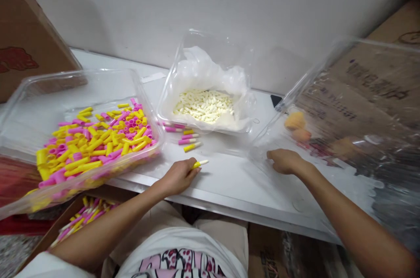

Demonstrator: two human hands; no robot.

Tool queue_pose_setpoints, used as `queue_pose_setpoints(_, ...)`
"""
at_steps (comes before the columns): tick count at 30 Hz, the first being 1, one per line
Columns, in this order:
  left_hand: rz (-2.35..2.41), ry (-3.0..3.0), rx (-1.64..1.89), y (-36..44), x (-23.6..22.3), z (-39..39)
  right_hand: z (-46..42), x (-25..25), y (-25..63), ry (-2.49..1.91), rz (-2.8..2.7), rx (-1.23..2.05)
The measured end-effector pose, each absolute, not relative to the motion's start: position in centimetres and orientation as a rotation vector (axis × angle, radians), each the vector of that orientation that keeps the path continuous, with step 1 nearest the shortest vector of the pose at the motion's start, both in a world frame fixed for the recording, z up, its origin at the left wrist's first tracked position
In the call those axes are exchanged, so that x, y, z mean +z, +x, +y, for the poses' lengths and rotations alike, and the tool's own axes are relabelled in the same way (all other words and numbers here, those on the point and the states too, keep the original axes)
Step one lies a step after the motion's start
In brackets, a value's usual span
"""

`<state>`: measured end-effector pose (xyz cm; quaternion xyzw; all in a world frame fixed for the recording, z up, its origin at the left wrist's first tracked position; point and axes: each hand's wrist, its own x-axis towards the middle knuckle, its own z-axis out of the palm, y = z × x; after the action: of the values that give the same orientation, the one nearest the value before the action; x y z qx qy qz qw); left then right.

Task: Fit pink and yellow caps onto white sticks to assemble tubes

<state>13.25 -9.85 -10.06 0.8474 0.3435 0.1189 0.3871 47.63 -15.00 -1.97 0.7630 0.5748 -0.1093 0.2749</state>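
Note:
My left hand (180, 176) is closed on a small yellow tube with a white tip (200, 164), held just above the white table. Behind it, a few matching yellow and pink pieces with white ends (192, 147) lie on the table. My right hand (286, 161) has its fingers curled shut beside the near left corner of a clear bin (262, 136). What its fingers hold, if anything, is hidden. Nearest my left arm stands a clear bin (152, 149) full of yellow and pink tubes (101, 140).
At the back, a clear bin (166, 105) lined with white plastic holds small pale-yellow pieces (208, 105). The right bin contains orange items and translucent pieces. Cardboard boxes flank the white table (226, 177). Below left, an open carton holds tubes with white ends (80, 221).

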Motion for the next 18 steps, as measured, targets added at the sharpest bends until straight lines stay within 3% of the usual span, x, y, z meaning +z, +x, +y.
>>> queue_pose_setpoints(4, 0.815, 1.958, 0.379, 13.0, -9.2, -9.4, -15.3, 0.5, 47.6, 2.426, 1.768, -0.135)
queue_pose_setpoints(7, 0.717, 1.797, 0.356, 13.0, -7.6, -10.0, -16.6, 1.9, 44.0, 2.819, 2.254, -0.529)
queue_pose_setpoints(9, 0.633, 1.704, 0.331, 13.1, -6.5, -10.6, -17.6, 1.9, 40.3, 2.784, 2.442, -1.002)
queue_pose_setpoints(11, 0.55, 1.627, 0.33, 13.3, -5.7, -11.3, -18.3, 1.3, 36.9, 2.654, 2.514, -1.223)
queue_pose_setpoints(15, 0.464, 1.49, 0.346, 13.1, -5.0, -11.8, -18.8, 0.2, 33.9, 2.49, 2.647, -1.257)
queue_pose_setpoints(18, 0.443, 1.452, 0.317, 12.6, -4.8, -11.5, -18.7, 0.3, 33.6, 2.316, 2.825, -1.012)
